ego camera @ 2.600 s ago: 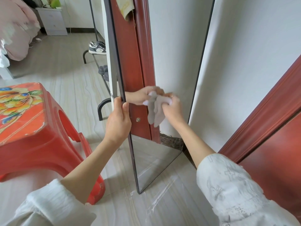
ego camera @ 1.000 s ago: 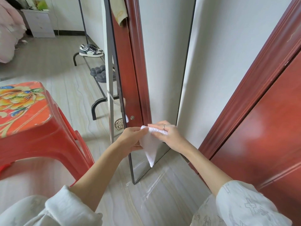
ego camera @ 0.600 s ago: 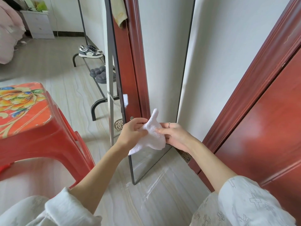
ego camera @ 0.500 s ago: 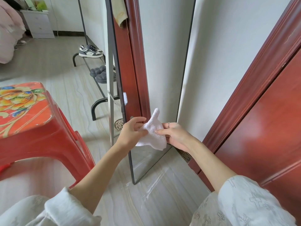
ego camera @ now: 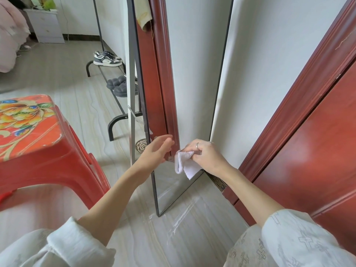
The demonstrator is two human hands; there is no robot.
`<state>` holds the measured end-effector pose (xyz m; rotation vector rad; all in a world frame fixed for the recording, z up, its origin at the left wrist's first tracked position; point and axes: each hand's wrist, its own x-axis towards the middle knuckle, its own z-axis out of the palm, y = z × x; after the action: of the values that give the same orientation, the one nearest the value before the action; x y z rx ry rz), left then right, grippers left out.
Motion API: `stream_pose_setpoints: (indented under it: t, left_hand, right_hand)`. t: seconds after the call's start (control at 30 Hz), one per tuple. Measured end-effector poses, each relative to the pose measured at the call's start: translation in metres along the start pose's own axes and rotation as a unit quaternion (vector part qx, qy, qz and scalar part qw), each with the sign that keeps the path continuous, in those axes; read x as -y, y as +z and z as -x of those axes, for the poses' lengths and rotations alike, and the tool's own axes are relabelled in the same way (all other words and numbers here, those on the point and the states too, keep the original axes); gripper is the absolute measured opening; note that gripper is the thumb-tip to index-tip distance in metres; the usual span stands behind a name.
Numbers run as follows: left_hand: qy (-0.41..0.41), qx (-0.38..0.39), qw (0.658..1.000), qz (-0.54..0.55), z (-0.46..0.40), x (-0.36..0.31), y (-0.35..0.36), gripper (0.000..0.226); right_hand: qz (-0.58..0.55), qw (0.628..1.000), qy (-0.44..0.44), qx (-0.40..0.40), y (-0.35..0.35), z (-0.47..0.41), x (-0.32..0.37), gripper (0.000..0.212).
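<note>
The full-length mirror [ego camera: 192, 83] stands upright on the floor [ego camera: 192, 237] straight ahead of the person, its long axis vertical and its far edge against the white wall. Both hands are low in front of it and a little apart. The right hand [ego camera: 207, 156] is curled round a folded white cloth [ego camera: 185, 166], which hangs from the fist in front of the lower glass; whether the cloth touches the glass cannot be told. The left hand [ego camera: 157, 151] holds nothing, fingers straight and relaxed, just beside the mirror's black frame [ego camera: 154, 182] on its near left edge. The right hand is nearer to the glass, so the wiping likely falls to it, running up or down the tall pane, with the left hand placed to steady the frame. A red plastic stool [ego camera: 48, 151] stands well to the left.
</note>
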<state>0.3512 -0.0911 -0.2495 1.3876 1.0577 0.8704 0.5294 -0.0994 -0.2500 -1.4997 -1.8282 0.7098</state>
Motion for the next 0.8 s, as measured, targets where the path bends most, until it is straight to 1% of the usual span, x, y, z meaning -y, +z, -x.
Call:
stream_pose_setpoints:
  t: [0.07, 0.13, 0.2, 0.3, 0.33, 0.37, 0.4, 0.43, 0.47, 0.53, 0.67, 0.7, 0.73, 0.8]
  left_hand:
    - [0.013, 0.058, 0.997, -0.044, 0.003, -0.003, 0.005, 0.042]
    - [0.033, 0.074, 0.993, -0.085, 0.003, -0.001, 0.008, 0.040]
    - [0.046, 0.055, 0.990, -0.118, 0.002, 0.001, 0.008, 0.031]
    - [0.060, 0.020, 0.987, -0.148, 0.001, 0.003, 0.006, 0.013]
    - [0.063, 0.012, 0.987, -0.145, 0.001, 0.004, 0.005, 0.009]
    - [0.066, 0.007, 0.988, -0.136, 0.000, 0.004, 0.005, 0.007]
    - [0.071, 0.000, 0.989, -0.131, 0.001, 0.004, 0.005, 0.006]
    - [0.078, -0.007, 0.988, -0.133, 0.001, 0.004, 0.005, 0.008]
    - [0.087, -0.017, 0.985, -0.146, 0.002, 0.005, 0.006, 0.011]
    - [0.109, -0.032, 0.977, -0.183, 0.002, 0.007, 0.008, 0.015]
    - [0.159, -0.019, 0.951, -0.266, 0.002, 0.010, 0.012, 0.011]
    - [0.174, -0.019, 0.941, -0.291, 0.002, 0.011, 0.013, 0.013]
    - [0.188, -0.023, 0.931, -0.311, 0.002, 0.012, 0.014, 0.015]
    - [0.210, -0.035, 0.917, -0.339, 0.002, 0.013, 0.015, 0.018]
  right_hand:
    - [0.002, 1.000, -0.016, -0.005, 0.003, 0.001, 0.003, 0.027]
    - [-0.032, 0.999, 0.000, -0.019, 0.003, 0.002, 0.007, 0.022]
    - [-0.031, 0.998, 0.016, -0.043, 0.001, 0.002, 0.009, 0.019]
    - [0.046, 0.997, 0.022, -0.052, 0.000, 0.005, 0.007, 0.010]
    - [0.053, 0.997, 0.032, -0.046, 0.001, 0.005, 0.006, 0.013]
    - [0.044, 0.997, 0.052, -0.032, 0.001, 0.005, 0.003, 0.023]
    - [0.020, 0.996, 0.081, -0.012, 0.002, 0.004, 0.001, 0.034]
    - [-0.017, 0.993, 0.114, 0.007, 0.003, 0.003, -0.003, 0.041]
    - [-0.058, 0.987, 0.147, 0.025, 0.003, 0.003, -0.004, 0.041]
    - [-0.135, 0.969, 0.202, 0.044, 0.005, 0.004, -0.007, 0.031]
    - [-0.243, 0.939, 0.242, 0.011, 0.008, 0.002, -0.007, 0.044]
    - [-0.261, 0.931, 0.256, 0.001, 0.008, 0.001, -0.007, 0.042]
    - [-0.279, 0.921, 0.272, -0.007, 0.008, -0.001, -0.007, 0.036]
    - [-0.323, 0.899, 0.296, -0.021, 0.007, -0.003, -0.005, 0.017]
